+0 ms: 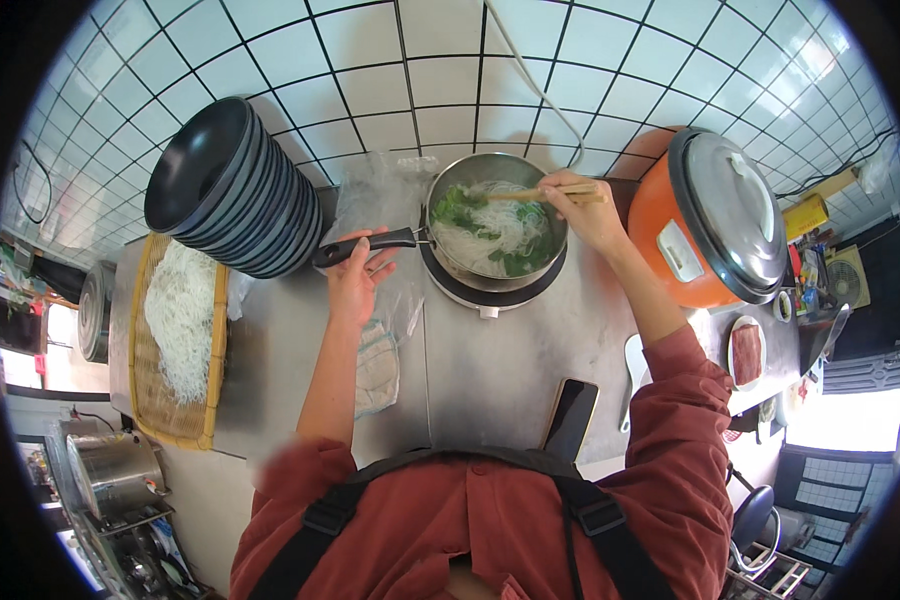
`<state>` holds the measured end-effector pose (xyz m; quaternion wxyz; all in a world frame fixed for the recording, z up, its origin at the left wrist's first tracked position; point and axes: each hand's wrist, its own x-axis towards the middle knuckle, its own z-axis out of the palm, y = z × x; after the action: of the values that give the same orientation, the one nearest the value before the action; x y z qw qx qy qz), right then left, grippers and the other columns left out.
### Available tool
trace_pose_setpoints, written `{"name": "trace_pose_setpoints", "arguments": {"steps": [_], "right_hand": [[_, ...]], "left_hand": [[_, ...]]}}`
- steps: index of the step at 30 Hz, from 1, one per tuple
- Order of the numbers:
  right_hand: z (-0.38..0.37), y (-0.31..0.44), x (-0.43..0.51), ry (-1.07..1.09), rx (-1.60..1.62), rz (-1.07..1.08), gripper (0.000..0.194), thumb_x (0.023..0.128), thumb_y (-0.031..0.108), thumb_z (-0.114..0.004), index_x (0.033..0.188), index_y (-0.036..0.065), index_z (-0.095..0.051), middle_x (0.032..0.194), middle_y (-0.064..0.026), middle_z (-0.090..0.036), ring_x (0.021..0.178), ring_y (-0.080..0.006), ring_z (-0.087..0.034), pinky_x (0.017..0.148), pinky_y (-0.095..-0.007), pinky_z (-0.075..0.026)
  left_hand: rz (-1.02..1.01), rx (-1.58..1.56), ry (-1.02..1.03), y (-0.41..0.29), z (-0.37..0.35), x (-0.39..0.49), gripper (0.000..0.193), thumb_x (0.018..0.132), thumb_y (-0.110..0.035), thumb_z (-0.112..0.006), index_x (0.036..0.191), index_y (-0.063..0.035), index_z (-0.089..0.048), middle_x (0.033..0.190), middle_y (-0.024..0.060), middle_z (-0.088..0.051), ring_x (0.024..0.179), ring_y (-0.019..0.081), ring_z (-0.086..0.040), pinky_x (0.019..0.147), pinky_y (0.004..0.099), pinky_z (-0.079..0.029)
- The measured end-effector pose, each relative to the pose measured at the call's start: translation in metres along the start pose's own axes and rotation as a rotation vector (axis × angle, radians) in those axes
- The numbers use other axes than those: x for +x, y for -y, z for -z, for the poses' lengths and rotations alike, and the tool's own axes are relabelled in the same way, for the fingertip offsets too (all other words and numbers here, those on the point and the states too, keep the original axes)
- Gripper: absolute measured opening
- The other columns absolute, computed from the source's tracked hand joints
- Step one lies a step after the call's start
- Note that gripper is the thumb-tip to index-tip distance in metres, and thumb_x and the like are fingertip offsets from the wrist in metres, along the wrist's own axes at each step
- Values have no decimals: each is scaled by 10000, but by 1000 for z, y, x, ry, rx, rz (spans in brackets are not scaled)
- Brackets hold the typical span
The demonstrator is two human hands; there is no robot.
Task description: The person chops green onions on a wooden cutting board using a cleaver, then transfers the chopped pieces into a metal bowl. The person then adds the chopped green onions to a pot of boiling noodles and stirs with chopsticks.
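Note:
A metal saucepan (487, 281) stands on a round electric hot plate (450, 296) near the tiled wall. Inside it lie white rice noodles (495, 229) and green leafy vegetables (457, 208). My left hand (358, 277) is around the pan's black handle (375, 244), thumb on top and some fingers loosely spread. In my right hand (581, 214) is a pair of wooden chopsticks (517, 194), held over the pan, their tips at the greens and noodles.
Stacked black bowls (270, 202) and a bamboo tray (216, 360) of white noodles (184, 315) stand left. A plastic bag (375, 187) and a cloth (377, 367) lie beside the pan. Rightward are an orange rice cooker (652, 217), a phone (572, 416), a white rice paddle (634, 364) and meat (748, 354) on a plate.

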<state>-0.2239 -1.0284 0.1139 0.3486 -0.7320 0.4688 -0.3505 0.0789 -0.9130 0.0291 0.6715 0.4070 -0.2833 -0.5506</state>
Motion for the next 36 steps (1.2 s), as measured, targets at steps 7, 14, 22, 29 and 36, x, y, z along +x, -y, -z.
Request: {"name": "trace_pose_setpoints", "arguments": {"steps": [7, 14, 22, 29, 36], "right_hand": [[8, 7, -25, 205, 389, -13, 155, 836, 136, -617, 864, -14, -649, 726, -26, -629, 523, -66, -507, 482, -200, -445], [40, 15, -28, -86, -18, 29, 140, 829, 129, -620, 857, -5, -649, 653, -37, -608, 542, -78, -520, 504, -232, -450], [2, 11, -31, -192, -144, 98, 124, 804, 118, -630, 847, 3, -649, 641, -87, -633, 553, -115, -598, 528, -272, -481], [-17, 23, -33, -82, 316, -52, 149, 828, 127, -616, 838, -18, -646, 654, -59, -624, 527, -78, -558, 480, -225, -450], [-11, 19, -30, -105, -13, 92, 106, 811, 103, -626, 842, 4, -650, 676, -62, -636, 566, -104, -568, 547, -248, -467]], "left_hand": [[-23, -27, 7, 2, -2, -1, 176, 913, -149, -505, 1079, -92, -514, 1169, 133, -567, 944, 245, -629, 718, 319, -521], [-12, -11, -11, 0, -3, -1, 182, 913, -148, -503, 1085, -90, -516, 1160, 132, -572, 943, 238, -630, 712, 314, -524], [-3, -4, -4, 1, -1, 1, 188, 911, -171, -516, 1083, -94, -516, 1170, 124, -564, 949, 268, -629, 693, 312, -544], [0, 1, -17, 1, -2, 0, 188, 913, -181, -515, 1083, -101, -516, 1169, 120, -569, 951, 268, -628, 693, 310, -541], [0, 2, -18, -4, -6, -3, 181, 906, -166, -522, 1073, -94, -524, 1160, 123, -578, 945, 240, -630, 694, 310, -522]]}}
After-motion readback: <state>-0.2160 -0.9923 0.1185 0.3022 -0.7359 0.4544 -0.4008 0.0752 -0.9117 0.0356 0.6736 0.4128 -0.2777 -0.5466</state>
